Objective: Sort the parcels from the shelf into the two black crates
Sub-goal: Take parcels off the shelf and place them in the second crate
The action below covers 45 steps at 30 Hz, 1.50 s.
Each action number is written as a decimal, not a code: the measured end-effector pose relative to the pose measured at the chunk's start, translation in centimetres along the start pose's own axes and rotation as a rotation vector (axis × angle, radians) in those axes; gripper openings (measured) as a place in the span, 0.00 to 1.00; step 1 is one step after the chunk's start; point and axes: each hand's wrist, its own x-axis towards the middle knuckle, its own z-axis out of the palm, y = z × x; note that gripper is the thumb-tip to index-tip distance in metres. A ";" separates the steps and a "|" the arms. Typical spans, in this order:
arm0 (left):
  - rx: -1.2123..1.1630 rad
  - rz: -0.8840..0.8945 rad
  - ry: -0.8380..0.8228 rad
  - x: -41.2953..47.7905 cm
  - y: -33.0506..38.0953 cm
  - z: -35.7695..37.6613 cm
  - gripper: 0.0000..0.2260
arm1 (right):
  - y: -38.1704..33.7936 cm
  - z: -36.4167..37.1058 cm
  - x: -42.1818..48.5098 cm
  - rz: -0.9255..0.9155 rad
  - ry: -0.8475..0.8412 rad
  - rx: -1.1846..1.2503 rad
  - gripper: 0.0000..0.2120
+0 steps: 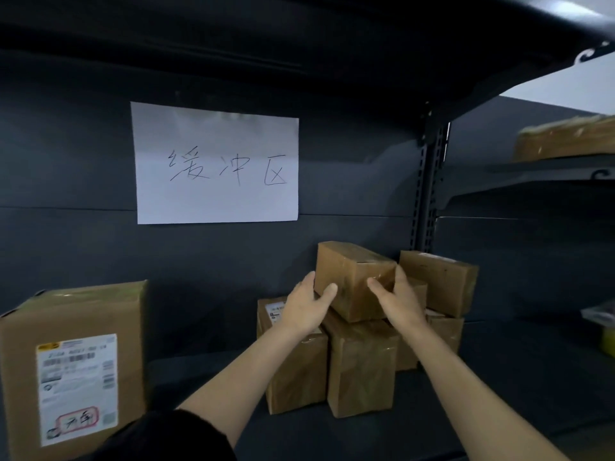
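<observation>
The likeliest trouble is a slip: the top parcel [352,277] is wrapped in glossy tape and held only at its near corners, so a quick pull could let it twist out and drop onto the shelf [499,377]; it also sits tilted on the upright parcel [362,367] and the labelled parcel [296,371], and dragging instead of lifting might topple either of them; the neighbouring parcel [442,281] sits just behind the right fingers and could be knocked.

The top parcel lies between the two hands; the left hand [309,309] is spread wide round the near left corner, thumb [331,289] on the front face, its other fingers along the left side; the right hand [401,302] clasps the near right corner, thumb in front, fingers [401,277] on the right edge; both seem to be in contact and holding it, though how firmly I cannot tell. Neither black crate is in view, so the carry remains to be done.
</observation>
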 end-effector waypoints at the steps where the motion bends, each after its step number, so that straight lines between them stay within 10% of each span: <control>1: -0.084 0.000 -0.012 0.1 0.0 0.1 0.29 | -0.2 0.3 -0.2 -0.023 -0.011 0.014 0.33; 11: -0.769 -0.110 0.075 -2.1 -2.4 -3.0 0.17 | -3.5 5.8 -2.9 -0.563 -0.046 -0.320 0.25; 18: -0.691 -0.275 0.213 -3.9 -5.1 -5.1 0.21 | -4.4 8.6 -4.1 -0.823 -0.166 -0.677 0.19; 23: -0.585 -0.383 0.187 -2.8 -5.6 -6.2 0.22 | -4.0 8.2 -3.0 -0.524 0.089 -0.157 0.19; 28: -0.585 -0.369 0.138 -2.6 -4.5 -6.5 0.21 | -2.4 7.9 -1.8 0.052 -0.158 0.117 0.23; 45: -0.379 -0.104 0.210 -7.3 -5.7 -8.5 0.14 | -0.9 8.7 -6.1 -0.270 -0.260 0.238 0.17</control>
